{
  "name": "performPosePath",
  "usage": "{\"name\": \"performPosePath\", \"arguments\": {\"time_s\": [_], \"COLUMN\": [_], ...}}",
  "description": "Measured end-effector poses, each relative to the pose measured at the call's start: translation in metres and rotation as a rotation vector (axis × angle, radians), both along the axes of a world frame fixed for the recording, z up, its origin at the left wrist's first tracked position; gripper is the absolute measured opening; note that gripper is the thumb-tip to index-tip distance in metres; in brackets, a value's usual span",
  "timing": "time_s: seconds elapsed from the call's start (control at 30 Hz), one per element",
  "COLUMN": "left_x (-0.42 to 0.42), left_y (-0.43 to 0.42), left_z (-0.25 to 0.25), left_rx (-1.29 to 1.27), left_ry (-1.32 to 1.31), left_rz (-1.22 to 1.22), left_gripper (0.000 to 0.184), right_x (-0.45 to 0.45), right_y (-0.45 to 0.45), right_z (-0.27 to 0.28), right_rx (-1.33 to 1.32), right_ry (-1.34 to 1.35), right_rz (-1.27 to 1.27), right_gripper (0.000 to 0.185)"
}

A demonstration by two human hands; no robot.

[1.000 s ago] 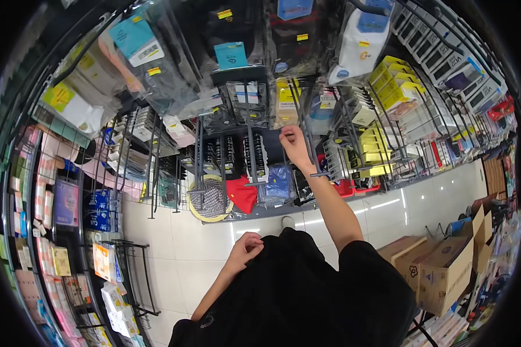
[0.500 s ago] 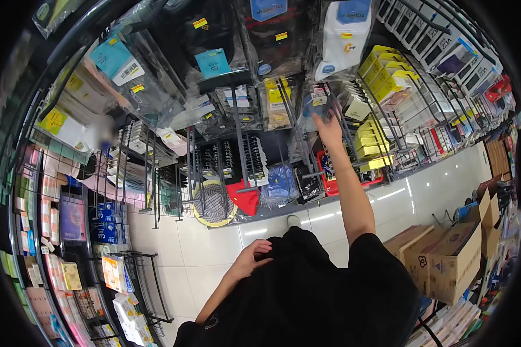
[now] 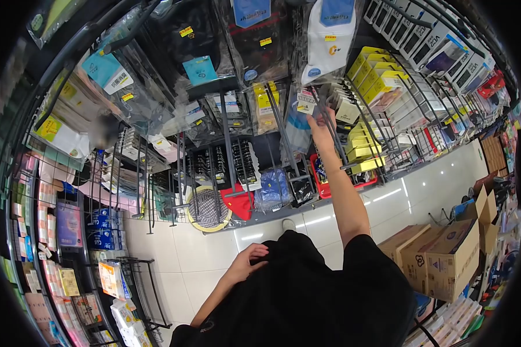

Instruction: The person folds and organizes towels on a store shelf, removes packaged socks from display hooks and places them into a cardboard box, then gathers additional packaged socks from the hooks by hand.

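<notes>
My right hand [image 3: 323, 132] reaches up to the hanging packets, its thumb and fingers closed at the right edge of a clear packet [image 3: 298, 124]. That packet has a white header card with a yellow price tag, and soft grey-blue goods show inside. A metal display hook runs close by the fingers and partly covers them. Low in front of my black shirt, my left hand [image 3: 247, 263] is loosely bent, with a gap between thumb and fingers and nothing in it.
Bagged socks [image 3: 329, 40] hang above, and yellow boxes [image 3: 366, 147] fill hooks to the right. A red basket [image 3: 324, 189], a red cloth item [image 3: 237, 201] and a racket [image 3: 209, 209] are below. Cardboard boxes [image 3: 440, 260] stand on the floor at right. Hooks jut outward.
My right hand has closed at the edge of the clear packet, which now shows more fully. The view has shifted slightly, and my left hand stays about where it was.
</notes>
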State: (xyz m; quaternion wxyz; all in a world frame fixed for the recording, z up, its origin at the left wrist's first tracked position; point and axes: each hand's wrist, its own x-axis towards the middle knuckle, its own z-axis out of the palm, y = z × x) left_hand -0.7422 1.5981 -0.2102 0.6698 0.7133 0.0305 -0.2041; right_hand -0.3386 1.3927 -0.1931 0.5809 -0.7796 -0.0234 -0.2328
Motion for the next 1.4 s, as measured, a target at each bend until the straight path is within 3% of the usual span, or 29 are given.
{"name": "performPosePath", "arguments": {"time_s": [0.07,0.17,0.3,0.37,0.5,0.63,1.0,1.03,1.13,1.4], "left_x": [0.000,0.001,0.005,0.008,0.012,0.020,0.037,0.037,0.038,0.033], "left_y": [-0.001,-0.004,-0.010,-0.011,-0.014,-0.016,-0.022,-0.022,-0.021,-0.016], "left_z": [0.000,0.000,0.001,0.001,-0.001,-0.002,-0.003,-0.002,-0.005,-0.011], "left_rx": [0.002,0.002,-0.009,-0.002,-0.036,-0.063,-0.068,-0.068,-0.067,-0.077], "left_ry": [0.005,0.019,0.026,0.030,0.032,0.052,0.067,0.066,0.069,0.063], "left_rz": [0.003,-0.004,-0.002,-0.002,-0.007,-0.049,-0.160,-0.158,-0.152,-0.147], "left_gripper": [0.042,0.041,0.039,0.038,0.037,0.035,0.034,0.034,0.034,0.034], "right_x": [-0.001,0.012,0.001,-0.020,-0.043,-0.047,-0.021,-0.022,-0.044,-0.112], "right_y": [-0.003,-0.004,-0.011,-0.014,-0.032,-0.049,-0.070,-0.074,-0.078,-0.102], "right_z": [0.007,-0.008,0.004,0.022,0.031,0.026,0.007,0.005,0.004,0.020], "right_rx": [0.193,0.286,0.288,0.423,0.509,0.345,0.216,0.102,0.273,0.332], "right_ry": [0.131,0.074,0.184,0.144,0.216,0.217,0.223,0.248,0.266,0.396], "right_rz": [0.227,0.293,0.397,0.420,0.498,0.526,0.602,0.569,0.598,0.633], "right_gripper": [0.044,0.032,0.026,0.022,0.026,0.024,0.018,0.021,0.024,0.031]}}
